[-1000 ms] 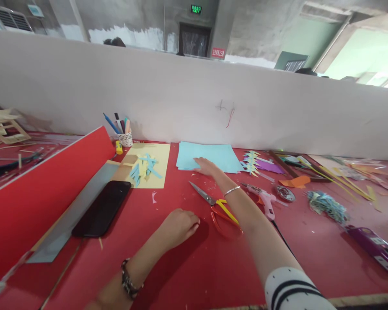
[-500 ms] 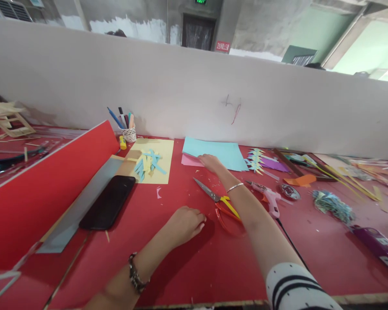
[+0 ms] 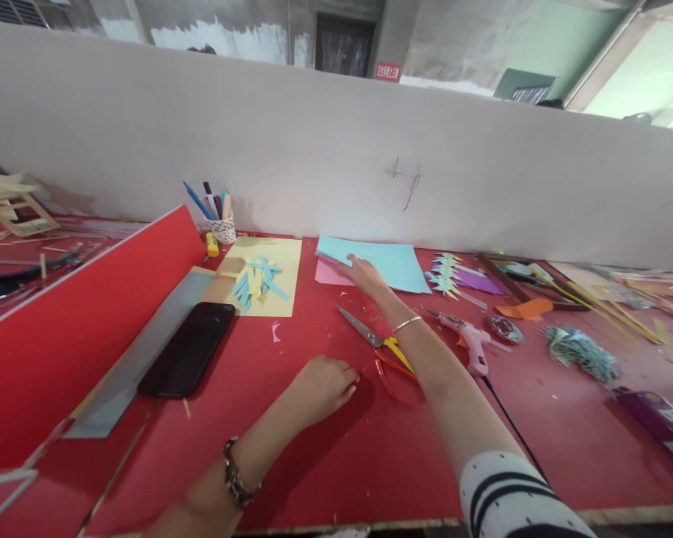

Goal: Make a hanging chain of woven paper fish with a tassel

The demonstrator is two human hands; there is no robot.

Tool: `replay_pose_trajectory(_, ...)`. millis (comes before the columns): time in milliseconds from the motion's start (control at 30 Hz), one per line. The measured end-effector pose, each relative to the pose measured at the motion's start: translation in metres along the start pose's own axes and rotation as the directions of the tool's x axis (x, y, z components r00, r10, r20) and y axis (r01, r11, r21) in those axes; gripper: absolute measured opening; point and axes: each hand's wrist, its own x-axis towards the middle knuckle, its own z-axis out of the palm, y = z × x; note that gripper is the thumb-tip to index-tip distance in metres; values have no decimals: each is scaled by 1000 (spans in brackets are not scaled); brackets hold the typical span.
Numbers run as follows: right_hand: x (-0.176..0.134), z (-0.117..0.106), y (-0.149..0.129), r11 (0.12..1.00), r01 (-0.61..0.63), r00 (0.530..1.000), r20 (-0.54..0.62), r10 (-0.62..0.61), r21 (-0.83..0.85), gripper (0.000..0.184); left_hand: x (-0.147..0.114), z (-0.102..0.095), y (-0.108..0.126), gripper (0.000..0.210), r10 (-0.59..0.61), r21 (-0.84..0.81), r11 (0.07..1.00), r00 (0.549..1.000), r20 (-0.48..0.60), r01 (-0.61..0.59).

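Note:
My right hand [image 3: 367,278] reaches to the near left part of a light blue paper stack [image 3: 392,261], its fingers at the blue edge where it overlaps a pink sheet [image 3: 332,272]. The fingers look pinched on the blue paper, though the palm side is hidden. On the red table, my left hand [image 3: 321,387] rests loosely curled, with nothing visible in it. Scissors [image 3: 370,336] with yellow and red handles lie between the hands, blades pointing away to the left. Part of their handles runs beside my right forearm.
Left are a black phone [image 3: 188,350], a red board [image 3: 90,321], a pen cup [image 3: 223,228] and pale yellow paper [image 3: 286,280] bearing cut strips. To the right lie cut paper leaves [image 3: 446,275], a pink glue gun [image 3: 471,344], a yarn bundle [image 3: 580,353] and a purple power strip [image 3: 659,422].
My right hand has shifted slightly up, and its fingers went from the pink sheet's edge to the blue paper's edge. More pink now shows flat. My left hand stays in place.

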Motion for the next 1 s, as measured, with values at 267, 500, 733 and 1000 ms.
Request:
replay_pose_trajectory(267, 14, 13, 4, 997, -57, 998, 24, 56, 52, 33, -2, 0, 1, 23, -20, -21, 1000, 1000, -11, 20)
replay_pose_trajectory(500, 16, 10, 8, 999, -16, 998, 67, 13, 44, 30, -2, -2, 1, 22, -28, -35, 999, 1000, -15, 27)
replay_pose_trajectory(733, 15, 2, 14, 996, 83, 989, 121, -84, 16, 31, -2, -2, 1, 22, -18, -49, 999, 1000, -18, 17)
replay_pose_trajectory(1000, 15, -3, 5, 998, 45, 979, 199, -36, -40, 29, -3, -1, 0, 22, -22, -56, 998, 999, -23, 21)
